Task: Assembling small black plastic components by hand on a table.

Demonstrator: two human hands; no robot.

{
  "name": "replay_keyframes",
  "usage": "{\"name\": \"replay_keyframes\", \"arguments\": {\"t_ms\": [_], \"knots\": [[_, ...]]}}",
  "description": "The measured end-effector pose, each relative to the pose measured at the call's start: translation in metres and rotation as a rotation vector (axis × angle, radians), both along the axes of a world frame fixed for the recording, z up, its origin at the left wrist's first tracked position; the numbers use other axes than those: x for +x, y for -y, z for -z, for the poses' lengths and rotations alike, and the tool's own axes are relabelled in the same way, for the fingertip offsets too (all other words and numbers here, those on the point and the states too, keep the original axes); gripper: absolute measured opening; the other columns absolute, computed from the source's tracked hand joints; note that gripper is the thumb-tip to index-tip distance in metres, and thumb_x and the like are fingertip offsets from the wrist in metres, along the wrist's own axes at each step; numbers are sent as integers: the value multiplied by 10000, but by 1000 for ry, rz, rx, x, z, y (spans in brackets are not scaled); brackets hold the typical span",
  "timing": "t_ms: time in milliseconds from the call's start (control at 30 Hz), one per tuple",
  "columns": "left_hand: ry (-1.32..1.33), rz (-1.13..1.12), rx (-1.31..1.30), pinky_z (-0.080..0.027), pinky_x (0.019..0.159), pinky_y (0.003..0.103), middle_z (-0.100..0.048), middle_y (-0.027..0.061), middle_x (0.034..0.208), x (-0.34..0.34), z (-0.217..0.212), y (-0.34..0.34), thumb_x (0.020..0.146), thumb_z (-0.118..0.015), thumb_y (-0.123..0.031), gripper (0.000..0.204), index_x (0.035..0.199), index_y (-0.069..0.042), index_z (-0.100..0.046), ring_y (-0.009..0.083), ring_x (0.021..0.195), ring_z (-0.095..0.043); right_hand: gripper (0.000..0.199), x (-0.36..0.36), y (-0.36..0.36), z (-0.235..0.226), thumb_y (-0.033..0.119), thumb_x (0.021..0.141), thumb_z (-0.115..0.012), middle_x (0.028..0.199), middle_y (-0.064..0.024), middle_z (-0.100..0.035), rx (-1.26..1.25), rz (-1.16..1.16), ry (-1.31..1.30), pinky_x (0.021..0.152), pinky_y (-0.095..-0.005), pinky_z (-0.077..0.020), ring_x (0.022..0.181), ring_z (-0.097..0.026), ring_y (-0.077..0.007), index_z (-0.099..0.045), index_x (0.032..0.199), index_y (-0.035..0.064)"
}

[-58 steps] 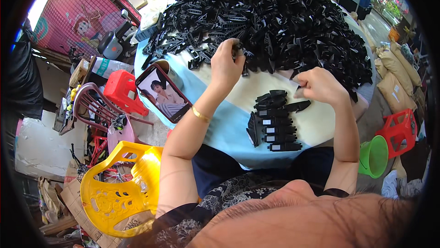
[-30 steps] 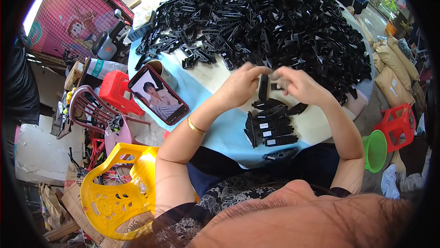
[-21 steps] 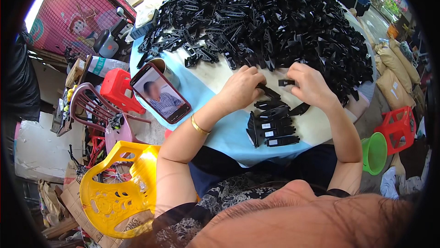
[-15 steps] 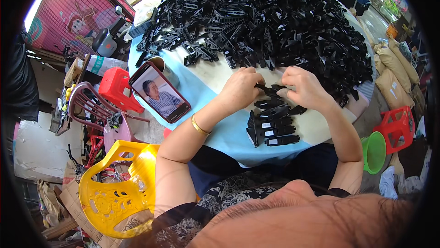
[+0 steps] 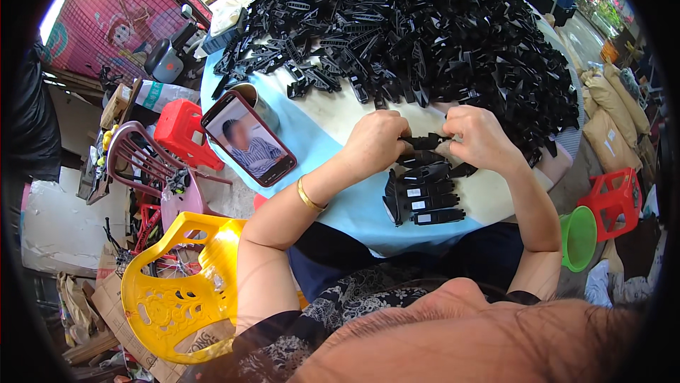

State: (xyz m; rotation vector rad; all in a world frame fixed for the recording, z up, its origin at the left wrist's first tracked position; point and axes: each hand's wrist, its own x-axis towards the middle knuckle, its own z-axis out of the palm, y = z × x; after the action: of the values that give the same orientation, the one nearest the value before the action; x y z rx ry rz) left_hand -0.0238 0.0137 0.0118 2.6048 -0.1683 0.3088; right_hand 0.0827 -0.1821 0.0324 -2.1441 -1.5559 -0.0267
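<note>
While a black piece [image 5: 425, 143] bridges the gap between my left hand [image 5: 376, 140] and right hand [image 5: 483, 139], just beyond a short row of black parts [image 5: 435, 203], my fingers pinch it at either end, curled nearly closed. Past them a black heap [image 5: 425, 36] covers the far side of the table [image 5: 338, 197]; to the left, a phone [image 5: 249, 139] stands beside a can [image 5: 265, 110].

Looks mostly black on the heaped parts [image 5: 425, 36], pale blue and cream on the tablecloth [image 5: 347, 209]. Gets way louder with the yellow chair [image 5: 180, 305], red stool [image 5: 185, 130] and lime-green bucket [image 5: 578, 239]. Also shows white floral on the black top [image 5: 343, 304], gold on the bangle [image 5: 307, 193].
</note>
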Motion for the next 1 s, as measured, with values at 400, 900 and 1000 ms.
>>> {"name": "replay_keyframes", "arguments": {"t_ms": [400,900,1000], "knots": [[-22,29,-24,-482,642,364,-612,121,736,5,-3,3,674,-724,-164,205,779,-9,-640,287,714,-612,146,11,-14,11,68,624,-640,712,-132,-576,38,-140,-174,612,-379,-436,708,-566,-301,-668,758,19],[331,-10,593,-433,856,337,-570,38,1131,90,-15,-12,726,-619,-69,291,1015,-89,-640,228,1069,-503,204,35,-12,28,56,665,-629,902,-41,-599,133,138,386,767,-338,-434,905,-522,-231,-628,868,46],[521,10,320,-457,811,365,-618,57,984,77,-11,-8,747,-652,-94,296,1037,-56,-610,250,944,-560,102,37,-9,35,65,675,-603,790,-39,-567,211,145,491,722,-337,-424,835,-524,-224,-589,776,68]]}}
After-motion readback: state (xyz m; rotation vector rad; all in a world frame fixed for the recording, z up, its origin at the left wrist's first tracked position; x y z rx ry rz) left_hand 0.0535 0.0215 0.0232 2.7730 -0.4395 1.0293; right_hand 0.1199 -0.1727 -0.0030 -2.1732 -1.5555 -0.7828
